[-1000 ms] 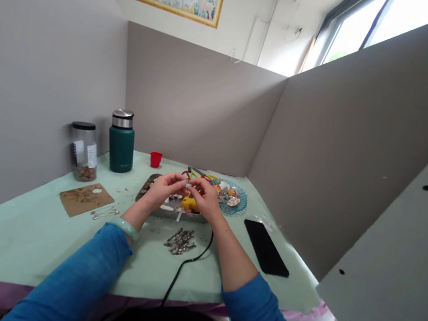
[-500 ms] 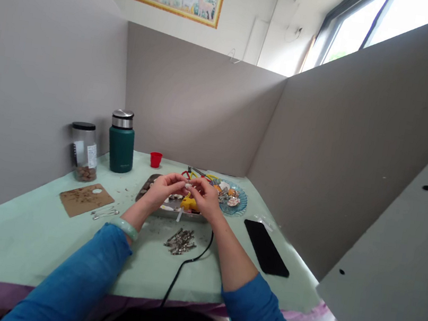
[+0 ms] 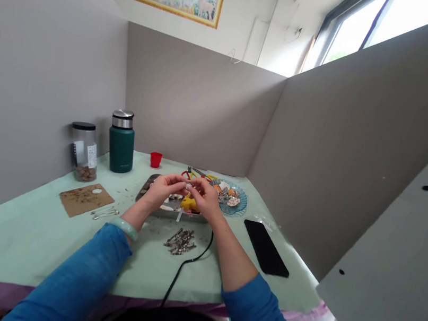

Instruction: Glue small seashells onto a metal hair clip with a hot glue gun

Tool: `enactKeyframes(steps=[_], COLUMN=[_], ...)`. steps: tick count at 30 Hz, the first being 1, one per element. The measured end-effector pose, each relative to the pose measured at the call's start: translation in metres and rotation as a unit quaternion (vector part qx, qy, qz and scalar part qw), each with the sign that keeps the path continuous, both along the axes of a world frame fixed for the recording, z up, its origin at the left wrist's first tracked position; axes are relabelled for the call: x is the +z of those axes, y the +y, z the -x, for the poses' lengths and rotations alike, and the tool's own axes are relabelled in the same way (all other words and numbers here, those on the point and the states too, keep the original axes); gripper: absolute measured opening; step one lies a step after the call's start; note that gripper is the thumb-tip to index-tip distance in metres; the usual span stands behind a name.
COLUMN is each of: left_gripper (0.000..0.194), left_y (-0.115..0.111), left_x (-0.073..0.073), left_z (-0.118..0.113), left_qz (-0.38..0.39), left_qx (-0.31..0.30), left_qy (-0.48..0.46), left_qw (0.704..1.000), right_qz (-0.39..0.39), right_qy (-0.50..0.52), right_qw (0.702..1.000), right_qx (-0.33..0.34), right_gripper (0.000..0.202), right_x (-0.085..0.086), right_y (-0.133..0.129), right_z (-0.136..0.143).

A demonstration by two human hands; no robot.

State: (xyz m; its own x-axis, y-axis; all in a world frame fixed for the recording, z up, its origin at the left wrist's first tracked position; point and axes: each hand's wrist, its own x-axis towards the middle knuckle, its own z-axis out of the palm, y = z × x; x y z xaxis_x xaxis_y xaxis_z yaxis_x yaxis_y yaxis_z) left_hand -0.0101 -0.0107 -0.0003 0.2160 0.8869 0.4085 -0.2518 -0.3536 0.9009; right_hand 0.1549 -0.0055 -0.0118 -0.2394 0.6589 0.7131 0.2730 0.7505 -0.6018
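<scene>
My left hand [image 3: 163, 191] and my right hand [image 3: 204, 198] meet above a metal tray [image 3: 145, 193], fingertips pinched together. Between them is a small whitish piece [image 3: 187, 186], mostly covered by the fingers, so its kind cannot be made out. Under the hands, a yellow hot glue gun [image 3: 189, 203] rests on the tray with its pale nozzle pointing toward me over the front rim. Small white pieces lie in the tray around it. Nearer to me on the table is a pile of metal clips [image 3: 180, 242].
A blue glass plate [image 3: 243, 203] of shell-like ornaments stands right of the tray, with a black phone [image 3: 266, 248] closer. At left are a green flask [image 3: 122, 141], a jar [image 3: 84, 152], brown cardboard [image 3: 86, 200] and safety pins [image 3: 105, 213]. A black cord [image 3: 182, 267] crosses the front.
My fingers have shifted very slightly around the small whitish piece, which shows a little differently between them. Everything else stays where it was.
</scene>
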Motion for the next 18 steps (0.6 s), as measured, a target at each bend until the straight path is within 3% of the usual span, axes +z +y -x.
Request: enactKeyframes(steps=[18], left_gripper=[0.027], left_y=[0.0016], left_x=[-0.0003], left_z=[-0.0009], left_qz=[-0.001], left_qx=[0.037], left_qy=[0.008], left_qw=[0.999], right_qz=[-0.046], right_qy=[-0.021], right_qw=[0.998], right_qx=[-0.027], right_gripper=[0.019], right_x=[-0.001], right_y=[0.0023], right_z=[-0.0001])
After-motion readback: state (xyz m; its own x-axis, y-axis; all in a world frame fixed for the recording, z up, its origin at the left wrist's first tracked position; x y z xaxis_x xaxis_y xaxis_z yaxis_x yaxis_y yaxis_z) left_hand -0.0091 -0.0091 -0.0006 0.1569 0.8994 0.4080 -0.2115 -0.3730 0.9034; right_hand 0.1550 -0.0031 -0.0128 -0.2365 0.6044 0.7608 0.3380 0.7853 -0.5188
